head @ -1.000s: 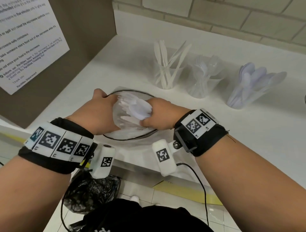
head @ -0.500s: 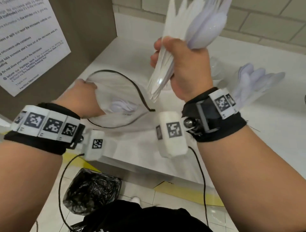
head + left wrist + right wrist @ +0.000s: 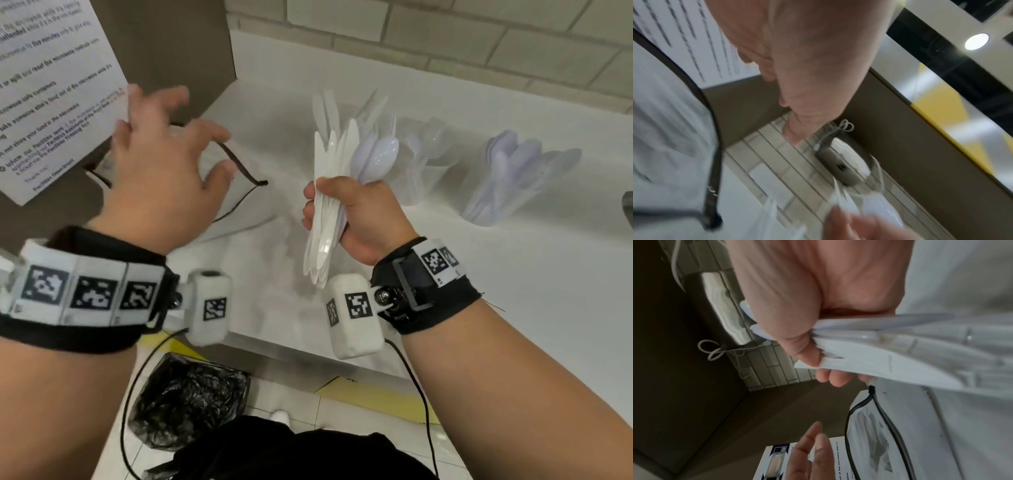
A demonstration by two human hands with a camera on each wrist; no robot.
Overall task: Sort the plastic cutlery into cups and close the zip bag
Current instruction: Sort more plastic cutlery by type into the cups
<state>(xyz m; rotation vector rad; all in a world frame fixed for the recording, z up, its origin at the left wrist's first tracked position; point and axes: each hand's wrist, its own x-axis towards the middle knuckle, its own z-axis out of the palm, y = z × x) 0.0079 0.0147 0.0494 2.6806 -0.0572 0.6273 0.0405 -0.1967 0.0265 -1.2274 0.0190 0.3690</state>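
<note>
My right hand (image 3: 337, 209) grips a bundle of white plastic cutlery (image 3: 330, 192), knives and spoons together, held upright above the counter; the same bundle of cutlery (image 3: 890, 353) fills the right wrist view. The clear zip bag (image 3: 236, 202) with its black zip rim lies open on the counter to the left. My left hand (image 3: 164, 150) hovers above the bag with fingers spread, holding nothing. Behind stand three clear cups: a cup of knives (image 3: 329, 113), a cup of clear forks (image 3: 431, 161) and a cup of spoons (image 3: 513, 181) leaning right.
A brown panel with a printed notice (image 3: 51, 92) stands at the left. The white counter (image 3: 479, 291) ends at a metal front edge; below it sits a bin lined with a black bag (image 3: 188, 401). A tiled wall (image 3: 445, 41) runs behind the cups.
My right hand pulled the cutlery bundle out of the bag, raised it high, then lowered it a little. My left hand let go of the bag and lifted with fingers spread.
</note>
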